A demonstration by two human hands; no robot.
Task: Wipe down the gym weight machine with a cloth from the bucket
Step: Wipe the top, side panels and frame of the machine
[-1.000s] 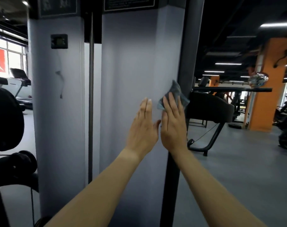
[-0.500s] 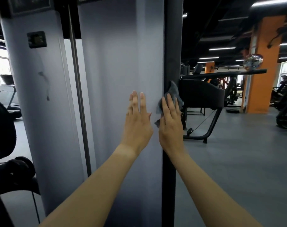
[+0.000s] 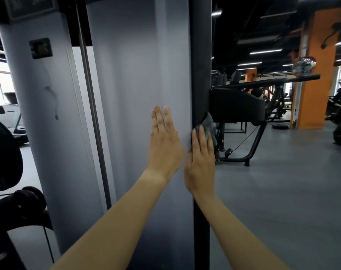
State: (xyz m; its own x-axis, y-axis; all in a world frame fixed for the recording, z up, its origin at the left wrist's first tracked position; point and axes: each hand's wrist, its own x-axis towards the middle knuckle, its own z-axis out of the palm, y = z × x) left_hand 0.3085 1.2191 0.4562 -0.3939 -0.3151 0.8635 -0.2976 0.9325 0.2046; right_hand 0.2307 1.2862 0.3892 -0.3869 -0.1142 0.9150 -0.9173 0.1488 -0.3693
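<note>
The weight machine's tall grey shroud panel (image 3: pixel 138 78) fills the middle of the view, with a black upright post (image 3: pixel 201 55) along its right edge. My left hand (image 3: pixel 164 145) lies flat on the grey panel, fingers straight and pointing up. My right hand (image 3: pixel 201 160) presses a small grey cloth (image 3: pixel 209 123) against the black post with straight fingers. The cloth sticks out above and to the right of my fingertips. No bucket is in view.
A second grey column (image 3: pixel 47 117) with a small black display (image 3: pixel 40 48) stands to the left, a steel guide rod (image 3: pixel 91 98) between the two. Black padded parts (image 3: pixel 4 152) sit at the far left. Another black machine (image 3: pixel 241 108) and an orange pillar (image 3: pixel 314 75) stand on the grey floor to the right.
Both hands have slid down the machine. The cloth under my right hand moved from the grey panel's edge onto the black post. My view has shifted right.
</note>
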